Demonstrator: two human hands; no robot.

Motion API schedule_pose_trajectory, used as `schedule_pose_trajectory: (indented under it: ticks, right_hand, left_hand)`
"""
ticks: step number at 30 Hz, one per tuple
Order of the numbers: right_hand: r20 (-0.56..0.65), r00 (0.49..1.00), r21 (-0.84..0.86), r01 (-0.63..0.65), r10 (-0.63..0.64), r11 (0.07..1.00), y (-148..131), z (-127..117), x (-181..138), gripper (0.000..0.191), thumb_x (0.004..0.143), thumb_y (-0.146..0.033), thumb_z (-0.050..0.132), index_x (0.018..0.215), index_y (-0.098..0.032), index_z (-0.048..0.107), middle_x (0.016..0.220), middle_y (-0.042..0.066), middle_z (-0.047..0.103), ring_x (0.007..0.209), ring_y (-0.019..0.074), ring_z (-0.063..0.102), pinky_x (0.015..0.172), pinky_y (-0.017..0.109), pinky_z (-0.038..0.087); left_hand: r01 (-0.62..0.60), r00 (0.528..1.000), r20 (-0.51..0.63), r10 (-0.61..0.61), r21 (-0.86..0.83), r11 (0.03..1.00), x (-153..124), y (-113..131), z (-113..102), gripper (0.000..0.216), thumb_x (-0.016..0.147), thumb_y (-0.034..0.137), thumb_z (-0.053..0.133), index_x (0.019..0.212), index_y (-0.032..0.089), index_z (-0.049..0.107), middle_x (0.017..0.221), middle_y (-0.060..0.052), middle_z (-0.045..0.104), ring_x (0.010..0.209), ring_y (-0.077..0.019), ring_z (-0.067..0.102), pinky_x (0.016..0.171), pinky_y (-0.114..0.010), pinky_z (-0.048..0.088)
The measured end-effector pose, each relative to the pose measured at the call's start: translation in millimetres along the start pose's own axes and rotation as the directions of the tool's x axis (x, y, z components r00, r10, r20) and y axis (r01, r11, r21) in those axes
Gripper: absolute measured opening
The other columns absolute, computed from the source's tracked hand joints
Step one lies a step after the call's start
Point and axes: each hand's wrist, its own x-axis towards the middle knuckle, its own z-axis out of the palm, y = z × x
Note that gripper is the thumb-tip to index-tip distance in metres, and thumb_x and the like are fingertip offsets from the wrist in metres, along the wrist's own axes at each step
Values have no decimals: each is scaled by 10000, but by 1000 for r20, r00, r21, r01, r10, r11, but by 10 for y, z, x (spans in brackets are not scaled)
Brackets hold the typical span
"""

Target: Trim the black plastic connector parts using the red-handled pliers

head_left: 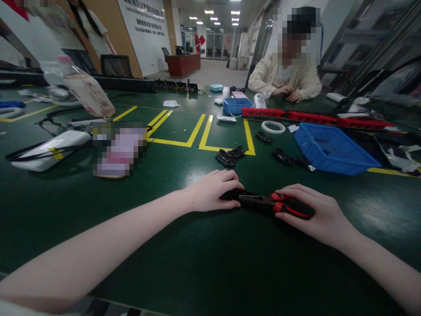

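My right hand (315,210) is closed around the red-and-black handles of a pair of pliers (279,204). The long dark jaws point left and reach a small black part (230,194), whose details are too dark to make out. My left hand (215,192) pinches that part between thumb and fingers, low over the green table (210,263). Just beyond my left hand lie several black plastic pieces (229,156). Two more dark pieces, one of them a black part (282,156), rest farther right.
A blue bin (332,149) stands at right, a smaller blue bin (237,105) farther back. Red strips (312,118) cross the far side, where a person (284,79) sits. To the left are a phone (120,153), a white device (49,151) and a tilted bottle (88,92).
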Motion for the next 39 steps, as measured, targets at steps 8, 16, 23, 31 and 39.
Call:
schedule_pose_trajectory:
  ticks: [8, 16, 23, 31, 39]
  right_hand:
    - [-1, 997, -106, 80, -81, 991, -18, -22, 6, 336, 843, -420, 609, 1105, -218, 552, 1035, 75, 633, 902, 203, 621, 721, 327, 550]
    - [-47, 973, -297, 204, -228, 933, -41, -31, 10, 343, 838, -400, 602, 1087, -171, 547, 990, 99, 640, 829, 202, 627, 656, 313, 540]
    - [29, 995, -121, 96, -93, 988, 0, -66, 45, 320, 830, -425, 605, 1068, -215, 563, 1011, 86, 647, 858, 214, 637, 694, 343, 547]
    - [103, 994, -9, -29, 30, 1000, -3, -59, 58, 306, 839, -449, 588, 1052, -231, 567, 1011, 72, 643, 870, 216, 639, 705, 351, 546]
    - [95, 995, 1, -29, 29, 1000, 5, -30, 64, 310, 845, -453, 585, 1055, -226, 567, 1019, 81, 635, 874, 218, 635, 706, 354, 547]
  left_hand:
    - [-2, 1000, -3, 2, -5, 1000, 9, 5, -13, 347, 846, 316, 650, 1144, 151, 590, 1123, -76, 572, 992, -201, 555, 841, -333, 446]
    - [-16, 1000, 5, 16, 32, 999, 6, 13, -24, 335, 874, 327, 615, 1167, 168, 585, 1103, -56, 598, 1002, -196, 559, 869, -338, 446]
    - [-10, 1000, -2, 10, 38, 999, 11, 9, -11, 338, 879, 352, 607, 1161, 169, 574, 1087, -66, 590, 981, -199, 559, 834, -326, 448]
    - [-7, 1000, -22, 8, 44, 999, 4, -7, 10, 341, 876, 374, 610, 1160, 188, 580, 1096, -59, 570, 970, -194, 550, 819, -315, 438]
    - [19, 1000, -26, -17, 85, 996, 10, 1, 29, 447, 878, 390, 606, 1248, 150, 539, 1070, -77, 585, 952, -207, 548, 813, -324, 444]
